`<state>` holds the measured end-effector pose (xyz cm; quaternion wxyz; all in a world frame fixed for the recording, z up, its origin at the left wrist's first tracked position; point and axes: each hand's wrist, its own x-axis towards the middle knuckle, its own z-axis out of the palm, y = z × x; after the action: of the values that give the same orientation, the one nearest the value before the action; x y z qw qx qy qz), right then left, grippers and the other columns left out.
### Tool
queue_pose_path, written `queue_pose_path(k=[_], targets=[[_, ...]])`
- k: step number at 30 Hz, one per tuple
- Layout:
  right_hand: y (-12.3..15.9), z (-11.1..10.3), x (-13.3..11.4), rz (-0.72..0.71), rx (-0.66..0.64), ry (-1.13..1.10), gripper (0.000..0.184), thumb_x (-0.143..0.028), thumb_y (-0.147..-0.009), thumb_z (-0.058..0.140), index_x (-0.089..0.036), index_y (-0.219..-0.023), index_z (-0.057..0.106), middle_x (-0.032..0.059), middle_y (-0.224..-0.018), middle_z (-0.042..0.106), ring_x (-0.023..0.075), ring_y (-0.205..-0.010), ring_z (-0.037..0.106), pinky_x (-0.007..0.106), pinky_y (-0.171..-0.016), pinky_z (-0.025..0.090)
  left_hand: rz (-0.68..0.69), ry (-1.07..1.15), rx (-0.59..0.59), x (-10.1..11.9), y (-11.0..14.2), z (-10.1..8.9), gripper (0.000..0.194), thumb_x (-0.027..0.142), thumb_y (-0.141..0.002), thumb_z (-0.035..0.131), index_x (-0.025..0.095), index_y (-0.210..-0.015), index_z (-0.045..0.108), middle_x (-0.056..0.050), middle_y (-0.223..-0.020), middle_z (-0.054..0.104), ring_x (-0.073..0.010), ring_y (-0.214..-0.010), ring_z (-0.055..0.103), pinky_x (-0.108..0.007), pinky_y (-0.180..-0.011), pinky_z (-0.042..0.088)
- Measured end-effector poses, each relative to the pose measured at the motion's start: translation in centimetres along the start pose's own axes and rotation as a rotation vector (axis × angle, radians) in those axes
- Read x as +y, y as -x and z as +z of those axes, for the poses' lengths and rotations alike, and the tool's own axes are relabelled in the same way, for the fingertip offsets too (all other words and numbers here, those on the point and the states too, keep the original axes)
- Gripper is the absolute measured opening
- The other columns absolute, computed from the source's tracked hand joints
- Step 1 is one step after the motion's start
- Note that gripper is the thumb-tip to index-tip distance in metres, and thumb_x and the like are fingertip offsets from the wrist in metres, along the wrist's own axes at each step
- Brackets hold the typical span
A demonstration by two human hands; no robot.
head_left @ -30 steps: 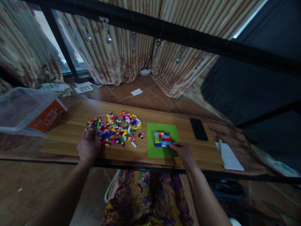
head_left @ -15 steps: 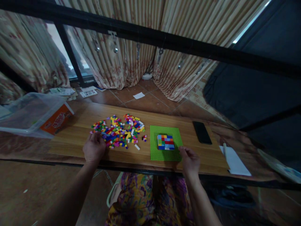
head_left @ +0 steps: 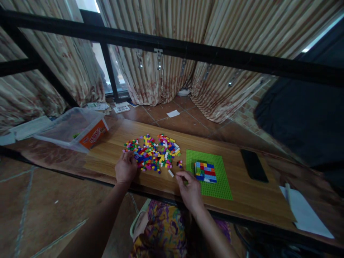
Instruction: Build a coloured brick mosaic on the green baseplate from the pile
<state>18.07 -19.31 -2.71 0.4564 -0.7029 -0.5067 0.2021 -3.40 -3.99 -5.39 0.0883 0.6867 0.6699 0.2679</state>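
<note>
A heap of small coloured bricks (head_left: 154, 154) lies on the wooden table (head_left: 242, 190). My left hand (head_left: 125, 168) rests curled at the heap's left near edge, touching bricks; what it holds is hidden. To the right lies a green baseplate (head_left: 215, 179) with a block of stacked coloured bricks (head_left: 205, 172) on it. My right hand (head_left: 189, 188) is at the baseplate's left edge, fingers pinched toward a white brick (head_left: 171, 173). A small cluster of bricks (head_left: 179, 163) sits between heap and plate.
A clear plastic tub (head_left: 71, 127) with an orange label stands at the table's left end. A black phone (head_left: 254, 165) lies right of the baseplate, white paper with a pen (head_left: 303, 213) further right. Curtains and a black rail are behind.
My right hand has moved from the baseplate's right near corner across to its left edge, near the white brick. The view has swung left. My left hand stays at the heap.
</note>
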Motion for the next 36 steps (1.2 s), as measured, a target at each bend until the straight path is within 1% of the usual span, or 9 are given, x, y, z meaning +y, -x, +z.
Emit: queue_pose_path(k=[3,8,15,19,23,26,29,33,36], targets=[[-1.9,0.8,-0.2,-0.06,-0.006,0.069,0.02,-0.03,-0.09,0.052,-0.023,-0.089,0.071,0.004,-0.09,0.071,0.0183,-0.082,0.064,0.029,-0.075,0.049,-0.002,0.014,0.002,0.0,0.0,0.0,0.029,0.024,-0.088,0.044,0.018,-0.105,0.066,-0.011,-0.108,0.068,-0.024,-0.1,0.064,-0.032,-0.081,0.047],[-5.0,1.9,-0.3,-0.137,-0.027,0.173,0.02,-0.025,-0.091,0.051,-0.023,-0.096,0.071,0.0043,-0.093,0.07,0.02,-0.092,0.064,0.031,-0.083,0.049,0.0,0.011,-0.003,0.2,0.1,-0.1,0.027,0.023,-0.088,0.044,0.018,-0.101,0.067,-0.01,-0.106,0.069,-0.0238,-0.098,0.065,-0.032,-0.081,0.048],[-8.1,3.7,-0.1,-0.317,-0.104,0.29,0.03,-0.013,-0.088,0.049,-0.023,-0.102,0.073,0.0067,-0.105,0.067,0.0224,-0.101,0.059,0.037,-0.092,0.047,-0.011,0.02,-0.018,0.6,0.2,-0.5,0.03,0.022,-0.089,0.043,0.018,-0.107,0.067,-0.012,-0.107,0.068,-0.0238,-0.098,0.064,-0.033,-0.081,0.049],[-8.3,4.1,0.2,-0.39,-0.162,0.329,0.03,-0.011,-0.087,0.049,-0.024,-0.099,0.073,0.0065,-0.108,0.067,0.0229,-0.102,0.058,0.038,-0.092,0.046,-0.011,0.025,-0.027,0.6,0.2,-0.5,0.03,0.022,-0.09,0.042,0.018,-0.106,0.066,-0.011,-0.106,0.068,-0.0233,-0.098,0.064,-0.032,-0.081,0.048],[-7.8,3.8,0.4,-0.37,-0.148,0.387,0.027,-0.01,-0.085,0.05,-0.023,-0.087,0.073,0.0065,-0.097,0.067,0.0232,-0.093,0.056,0.038,-0.087,0.046,0.005,0.012,-0.024,0.4,0.3,-0.4,0.029,0.023,-0.091,0.04,0.019,-0.105,0.066,-0.01,-0.105,0.067,-0.0227,-0.098,0.064,-0.031,-0.079,0.047],[-7.6,4.1,-0.5,-0.36,-0.142,0.391,0.027,-0.007,-0.083,0.049,-0.022,-0.083,0.072,0.0064,-0.091,0.067,0.0239,-0.092,0.055,0.037,-0.085,0.046,-0.004,0.001,-0.03,0.4,0.2,-0.3,0.029,0.024,-0.092,0.04,0.019,-0.105,0.065,-0.011,-0.106,0.067,-0.0231,-0.096,0.064,-0.031,-0.077,0.047],[-7.4,5.5,-2.0,-0.397,-0.177,0.351,0.028,-0.006,-0.083,0.05,-0.022,-0.09,0.072,0.0056,-0.095,0.068,0.0237,-0.095,0.055,0.037,-0.088,0.045,-0.013,0.006,-0.029,0.3,0.2,-0.2,0.029,0.023,-0.091,0.04,0.018,-0.105,0.065,-0.011,-0.106,0.067,-0.0235,-0.095,0.064,-0.032,-0.076,0.047],[-7.5,8.3,-3.8,-0.464,-0.268,0.362,0.022,-0.015,-0.088,0.055,-0.023,-0.102,0.071,0.0053,-0.1,0.067,0.0241,-0.098,0.054,0.038,-0.092,0.043,-0.001,0.025,-0.021,0.4,0.1,-0.2,0.029,0.021,-0.091,0.04,0.018,-0.105,0.065,-0.011,-0.106,0.068,-0.0229,-0.097,0.065,-0.032,-0.079,0.047],[-7.8,9.7,-4.5,-0.478,-0.324,0.409,0.02,-0.017,-0.087,0.059,-0.022,-0.103,0.07,0.007,-0.102,0.067,0.0252,-0.101,0.053,0.038,-0.094,0.043,0.003,0.026,-0.015,0.4,0.1,-0.2,0.028,0.021,-0.092,0.04,0.018,-0.104,0.065,-0.011,-0.108,0.068,-0.0228,-0.098,0.065,-0.031,-0.079,0.047]])
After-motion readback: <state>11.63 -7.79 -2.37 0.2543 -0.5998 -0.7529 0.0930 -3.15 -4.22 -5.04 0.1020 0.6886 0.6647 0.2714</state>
